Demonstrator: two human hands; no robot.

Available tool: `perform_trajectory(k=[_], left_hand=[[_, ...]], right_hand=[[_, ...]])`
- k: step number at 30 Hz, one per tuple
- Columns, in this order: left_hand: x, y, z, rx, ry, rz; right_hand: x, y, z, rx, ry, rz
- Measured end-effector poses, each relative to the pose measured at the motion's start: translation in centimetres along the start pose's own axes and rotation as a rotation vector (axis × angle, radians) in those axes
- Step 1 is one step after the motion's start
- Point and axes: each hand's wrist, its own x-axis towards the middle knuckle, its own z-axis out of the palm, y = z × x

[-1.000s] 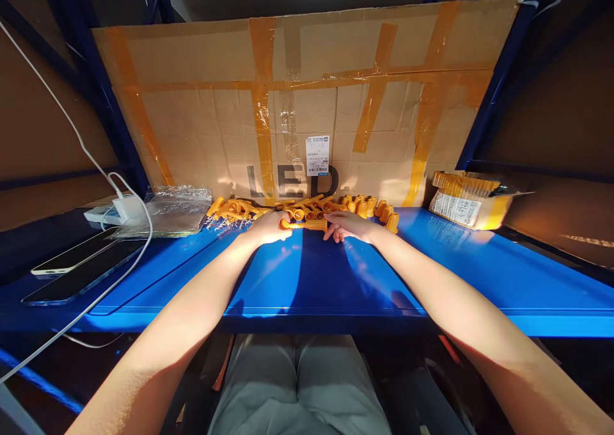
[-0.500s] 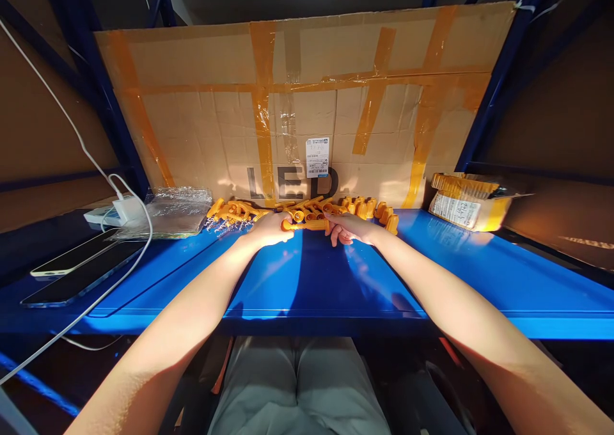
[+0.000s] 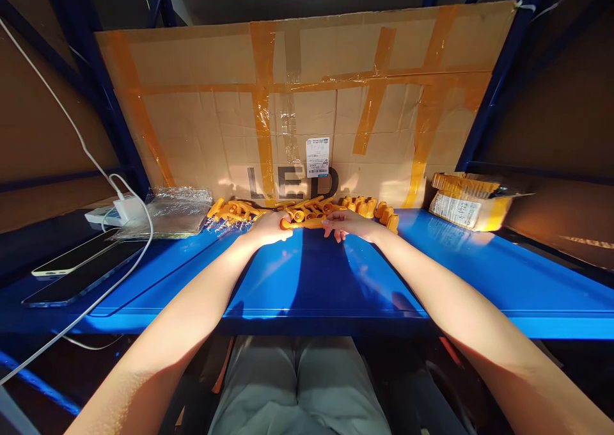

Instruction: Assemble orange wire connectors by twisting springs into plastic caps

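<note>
Between my two hands an orange plastic tube-shaped piece [image 3: 309,224] lies crosswise, low over the blue shelf top [image 3: 316,275]. My left hand [image 3: 271,228] is closed around its left end, where a rounded orange tip shows by the thumb. My right hand [image 3: 350,224] pinches the right end with thumb and fingers, hiding that end. Just behind the hands is a heap of similar orange tubes [image 3: 298,216], some with round open ends facing me. Small orange parts with thin metal bits [image 3: 235,211] are piled on the left. Several short orange caps [image 3: 362,208] stand on the right.
A taped cardboard sheet [image 3: 201,134] closes off the back. On the left are two phones [image 3: 81,275], a white charger [image 3: 129,210] with a cable, and a clear plastic bag [image 3: 173,211]. A cut-down, taped cardboard box [image 3: 460,208] sits at the right.
My right hand has shifted slightly left and its fingers have closed further over the right end of the orange piece. My left hand keeps its hold in nearly the same place.
</note>
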Motion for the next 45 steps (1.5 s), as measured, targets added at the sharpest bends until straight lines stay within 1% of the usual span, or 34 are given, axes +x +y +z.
perform_trajectory(k=[3,8,12,15,19,21,23,25,28,30,32,35,38,41,45], left_hand=[[0.0,0.2,0.0,0.016,-0.003,0.001],[0.1,-0.1,0.2,-0.013,0.008,0.006],[0.3,-0.6,0.3,-0.080,-0.026,0.045],[0.5,-1.0,0.4,-0.100,-0.038,0.075],[0.5,-1.2,0.4,-0.151,-0.036,0.071],[0.4,-1.2,0.4,-0.175,-0.032,0.075],[0.4,-1.3,0.4,-0.181,-0.021,0.084],[0.5,-1.3,0.4,-0.183,-0.014,0.085],[0.6,-1.4,0.6,-0.207,-0.023,0.086],[0.6,-1.4,0.7,-0.235,-0.023,0.092],[0.4,-1.2,0.7,-0.255,-0.018,0.087],[0.2,-0.9,0.7,-0.260,-0.009,0.074],[0.2,-0.8,0.7,-0.258,-0.011,0.077],[0.4,-1.0,0.8,-0.269,-0.015,0.086],[0.5,-1.0,0.8,-0.283,-0.013,0.104]], right_hand=[[-0.1,-0.2,0.3,0.037,-0.031,0.025],[-0.2,-0.4,0.5,0.066,-0.017,0.047],[-0.1,-0.3,0.6,0.072,-0.004,0.052],[-0.1,-0.3,0.5,0.053,0.011,0.064],[-0.3,-0.3,0.3,-0.008,0.003,0.059],[-0.2,0.0,0.3,-0.047,0.000,0.023],[0.1,0.4,0.4,-0.108,0.030,-0.030],[0.7,1.0,0.6,-0.204,0.095,-0.127],[1.5,1.7,0.8,-0.390,0.184,-0.317],[1.8,1.8,0.9,-0.515,0.205,-0.412],[1.8,1.6,1.0,-0.636,0.217,-0.469],[1.5,1.0,1.3,-0.781,0.221,-0.497],[1.2,0.5,1.5,-0.844,0.198,-0.482],[1.0,0.3,1.5,-0.834,0.204,-0.481],[0.7,0.0,1.3,-0.739,0.185,-0.454]])
